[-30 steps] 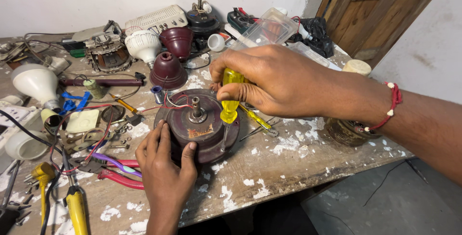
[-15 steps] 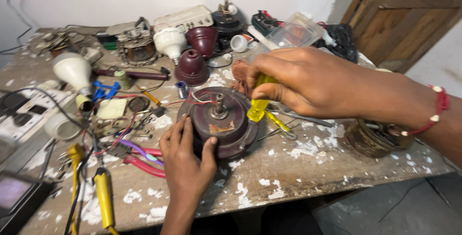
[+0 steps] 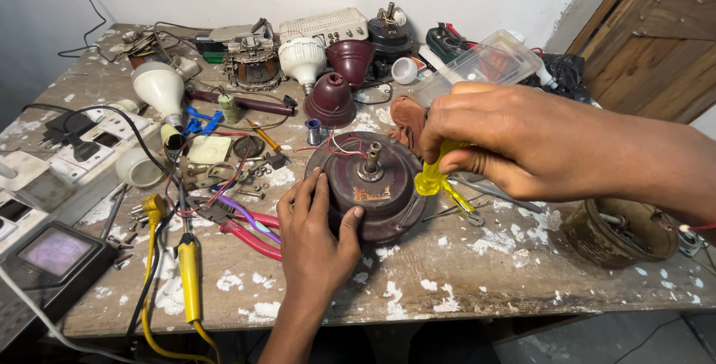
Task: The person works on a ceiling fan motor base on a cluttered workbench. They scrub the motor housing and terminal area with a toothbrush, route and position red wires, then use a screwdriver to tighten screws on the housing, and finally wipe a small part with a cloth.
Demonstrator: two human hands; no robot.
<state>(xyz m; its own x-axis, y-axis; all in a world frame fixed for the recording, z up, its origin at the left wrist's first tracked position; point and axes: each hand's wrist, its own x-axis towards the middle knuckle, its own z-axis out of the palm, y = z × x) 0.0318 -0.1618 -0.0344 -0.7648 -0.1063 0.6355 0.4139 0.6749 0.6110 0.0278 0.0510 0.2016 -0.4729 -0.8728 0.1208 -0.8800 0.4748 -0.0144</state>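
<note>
Now left hand [image 3: 313, 241] fingers [image 3: 322, 189] rest on motor [image 3: 373, 185]; right hand [image 3: 507, 136] grips screwdriver [image 3: 432, 177].

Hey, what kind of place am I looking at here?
Probably a small electrical repair workshop. A left hand steadies a round maroon motor on a worn wooden bench, the right hand holds a yellow screwdriver, with bulbs, pliers and a meter around.

two hands [image 3: 313, 241] [image 3: 514, 136], one fan motor [image 3: 373, 185], one yellow screwdriver [image 3: 432, 177], two white bulbs [image 3: 160, 88] [image 3: 303, 58], two maroon caps [image 3: 330, 101] [image 3: 352, 60]
</note>
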